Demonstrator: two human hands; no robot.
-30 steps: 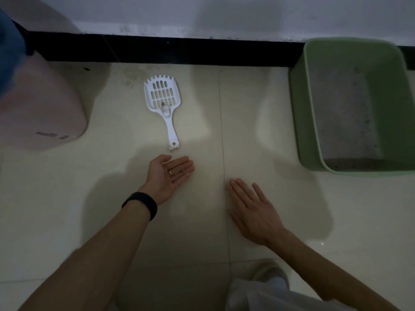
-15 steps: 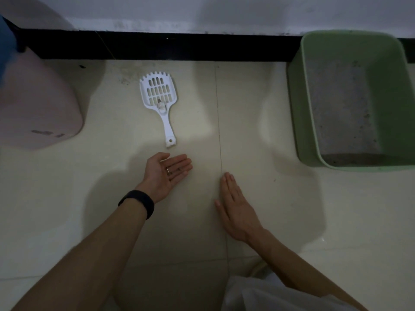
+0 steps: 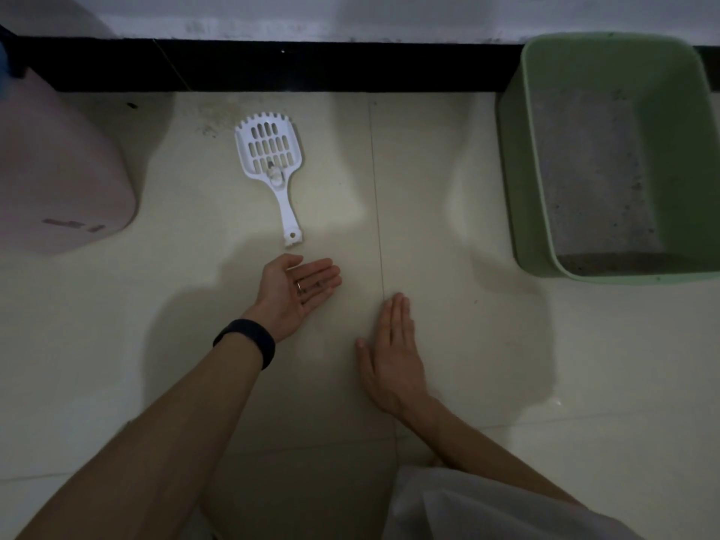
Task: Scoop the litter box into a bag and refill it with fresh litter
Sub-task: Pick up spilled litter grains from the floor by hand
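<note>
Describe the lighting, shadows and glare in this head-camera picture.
Head view: dim overall, brightest on the glossy cream tiled floor around the white slotted plastic scoop; soft broad shadows lie beside the green plastic litter box and round the left hand and right hand; one small glare patch on the tiles low right.

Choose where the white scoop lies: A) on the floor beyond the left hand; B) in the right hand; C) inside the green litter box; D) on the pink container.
A: the white scoop lies flat on the floor, its handle near the open left hand, untouched.
</note>
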